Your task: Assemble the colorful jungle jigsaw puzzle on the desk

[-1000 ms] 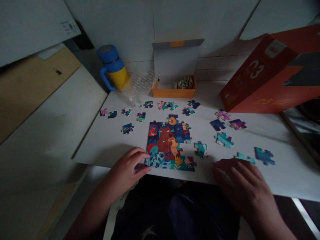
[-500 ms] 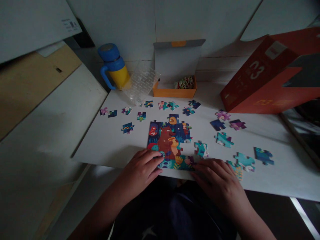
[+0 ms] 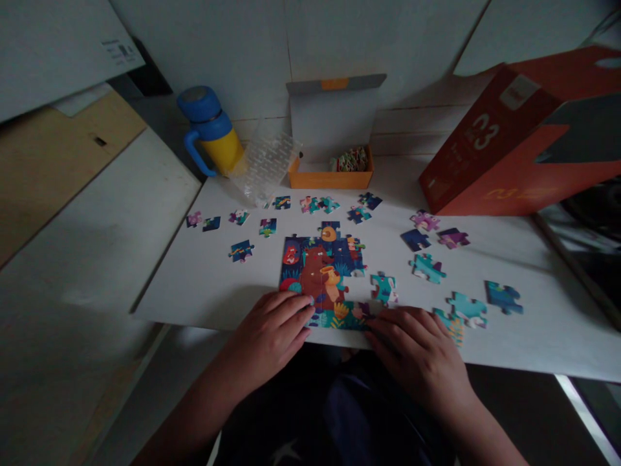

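A partly joined jigsaw puzzle [image 3: 320, 275] lies near the table's front edge, showing a brown bear among dark blue and green scenery. My left hand [image 3: 274, 330] rests on its lower left corner, fingers stretched out and lying flat. At the lower right end, my right hand [image 3: 417, 343] is closed, its bent fingertips on the corner jigsaw piece [image 3: 361, 312]; part of that piece is hidden beneath them. Just above my right hand lies a loose teal piece with a white rabbit [image 3: 385, 288]. A green and yellow piece [image 3: 453, 328] lies beside its knuckles.
Several loose pieces lie left, behind and right of the puzzle, among them a blue one [image 3: 504, 296]. Farther back stand a blue and yellow flask [image 3: 213, 133], a crumpled clear bag [image 3: 266, 162], an opened orange box [image 3: 330, 180] and a large red box [image 3: 485, 149].
The view has shifted slightly, so the things on the table appear a little farther left. Both hands keep nearly the same places at the puzzle's lower corners.
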The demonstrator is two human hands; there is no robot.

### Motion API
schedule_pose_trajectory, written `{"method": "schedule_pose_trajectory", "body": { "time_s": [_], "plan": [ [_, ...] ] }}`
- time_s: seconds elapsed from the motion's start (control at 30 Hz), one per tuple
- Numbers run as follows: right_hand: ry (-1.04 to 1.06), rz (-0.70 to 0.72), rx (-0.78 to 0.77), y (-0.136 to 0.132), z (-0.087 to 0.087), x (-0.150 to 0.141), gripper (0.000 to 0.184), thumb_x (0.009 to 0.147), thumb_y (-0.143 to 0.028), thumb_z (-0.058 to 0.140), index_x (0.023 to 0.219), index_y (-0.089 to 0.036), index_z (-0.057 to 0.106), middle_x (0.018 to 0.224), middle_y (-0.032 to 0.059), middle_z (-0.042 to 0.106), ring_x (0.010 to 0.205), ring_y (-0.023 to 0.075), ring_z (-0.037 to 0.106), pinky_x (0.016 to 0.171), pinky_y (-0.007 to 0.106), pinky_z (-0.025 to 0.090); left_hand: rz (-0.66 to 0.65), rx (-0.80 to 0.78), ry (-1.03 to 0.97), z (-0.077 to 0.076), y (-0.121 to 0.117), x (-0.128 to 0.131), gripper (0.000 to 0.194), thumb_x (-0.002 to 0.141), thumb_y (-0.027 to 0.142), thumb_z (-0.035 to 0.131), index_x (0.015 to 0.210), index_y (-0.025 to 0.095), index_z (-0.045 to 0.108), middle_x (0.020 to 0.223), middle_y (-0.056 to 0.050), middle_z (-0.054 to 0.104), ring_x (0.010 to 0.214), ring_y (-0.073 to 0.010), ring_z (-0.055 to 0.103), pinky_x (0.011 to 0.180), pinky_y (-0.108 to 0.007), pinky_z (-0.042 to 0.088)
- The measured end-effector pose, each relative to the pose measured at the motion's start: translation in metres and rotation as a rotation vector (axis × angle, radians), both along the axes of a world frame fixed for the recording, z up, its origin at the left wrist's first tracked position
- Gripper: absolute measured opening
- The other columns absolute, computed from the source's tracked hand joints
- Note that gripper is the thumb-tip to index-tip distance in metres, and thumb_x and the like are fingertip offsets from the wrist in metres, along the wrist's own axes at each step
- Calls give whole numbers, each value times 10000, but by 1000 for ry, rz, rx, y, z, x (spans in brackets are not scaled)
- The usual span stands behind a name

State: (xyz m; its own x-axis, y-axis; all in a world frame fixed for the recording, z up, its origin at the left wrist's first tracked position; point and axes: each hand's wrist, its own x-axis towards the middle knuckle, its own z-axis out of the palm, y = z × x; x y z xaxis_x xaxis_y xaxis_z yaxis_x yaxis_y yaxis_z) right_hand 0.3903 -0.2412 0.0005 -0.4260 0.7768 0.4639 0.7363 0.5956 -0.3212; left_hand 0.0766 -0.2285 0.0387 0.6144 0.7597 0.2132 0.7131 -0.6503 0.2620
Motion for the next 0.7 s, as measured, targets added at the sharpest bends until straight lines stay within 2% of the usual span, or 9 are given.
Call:
{"method": "schedule_pose_trajectory", "body": {
  "time_s": [0.1, 0.3, 0.43, 0.57, 0.7],
  "plan": [
    [-1, 6, 15, 1, 2, 0, 189, 1021, -192, 731, 1202, -243, 746, 1084, 52, 798, 969, 245, 673, 870, 400, 483, -41, -14, -8, -3, -2, 2, 363, 1061, 256, 664, 1416, 180, 668, 1473, -112, 701, 1343, -281, 655, 1173, -532, 560],
    [6, 40, -9, -2, 3, 0, 195, 1011, -180, 737, 1197, -237, 738, 1117, 58, 806, 1005, 249, 693, 900, 425, 503, -72, 43, 14, -19, -8, 6, 520, 1037, 377, 718, 1502, 164, 620, 1562, -142, 641, 1425, -317, 610, 1228, -524, 530],
    [24, 53, 16, -12, 8, 8, 216, 983, -135, 761, 1177, -225, 731, 1100, 57, 813, 1063, 254, 699, 965, 434, 529, -111, 117, 59, -26, -10, 14, 553, 1035, 353, 725, 1527, 136, 598, 1578, -131, 637, 1432, -313, 611, 1283, -498, 474],
    [-5, 3, 40, -24, 14, 33, 236, 975, -111, 767, 1174, -231, 728, 1065, 47, 810, 1038, 248, 703, 959, 429, 536, -134, 190, 74, -29, -8, 24, 495, 1060, 313, 684, 1517, 136, 612, 1603, -117, 622, 1451, -295, 602, 1325, -474, 412],
    [-97, -169, 24, -29, 17, 73, 261, 983, -122, 769, 1207, -243, 718, 1115, 60, 793, 1058, 259, 701, 937, 435, 543, -144, 220, 70, -31, -3, 32, 490, 1056, 303, 691, 1516, 147, 620, 1617, -112, 610, 1466, -295, 593, 1347, -480, 373]
  ]
}}
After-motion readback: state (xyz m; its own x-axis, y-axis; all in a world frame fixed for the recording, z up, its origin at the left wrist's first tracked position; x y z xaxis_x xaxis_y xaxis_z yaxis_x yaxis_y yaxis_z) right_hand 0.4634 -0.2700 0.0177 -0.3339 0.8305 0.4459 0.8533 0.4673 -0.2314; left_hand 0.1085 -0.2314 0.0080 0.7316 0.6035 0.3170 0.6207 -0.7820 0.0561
